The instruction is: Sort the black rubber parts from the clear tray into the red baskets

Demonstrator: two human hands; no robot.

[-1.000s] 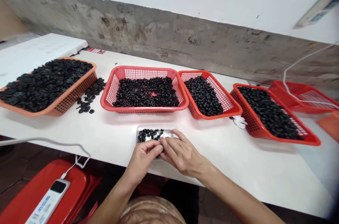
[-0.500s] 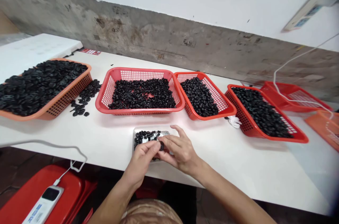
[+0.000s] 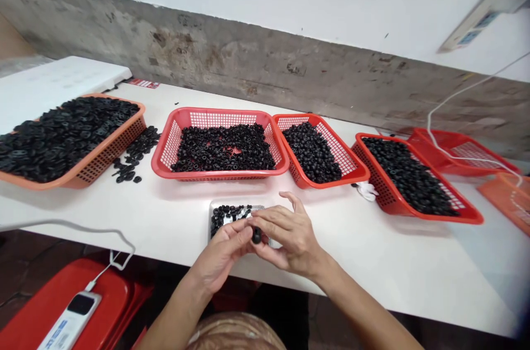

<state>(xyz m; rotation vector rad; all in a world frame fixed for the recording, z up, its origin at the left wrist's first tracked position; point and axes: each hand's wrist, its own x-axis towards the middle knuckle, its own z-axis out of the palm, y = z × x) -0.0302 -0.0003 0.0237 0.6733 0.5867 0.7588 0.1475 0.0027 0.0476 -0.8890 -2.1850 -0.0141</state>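
Note:
Both my hands meet over a small clear tray (image 3: pixel 210 210) near the table's front edge. Between them is a small round black part (image 3: pixel 256 236) with a hole in its face. My left hand (image 3: pixel 223 248) is closed, its thumb and fingers against the part's left side. My right hand (image 3: pixel 290 237) pinches the part from the right, with one finger raised away from it. Small black rings (image 3: pixel 226 212) and tiny shiny metal pieces (image 3: pixel 259 208) lie in the tray, partly hidden behind my fingers.
Behind the tray stand a pink-red basket (image 3: pixel 219 175) and a red basket (image 3: pixel 351 178), both with black rings. More black parts fill an orange basket (image 3: pixel 78 179) at left and another red basket (image 3: pixel 418 216) at right. A power bank (image 3: pixel 68 322) lies on a red stool (image 3: pixel 107 289).
My right hand has shifted slightly right and turned, its raised finger standing farther out. The black part shows more fully between my fingers. The camera view has tilted slightly.

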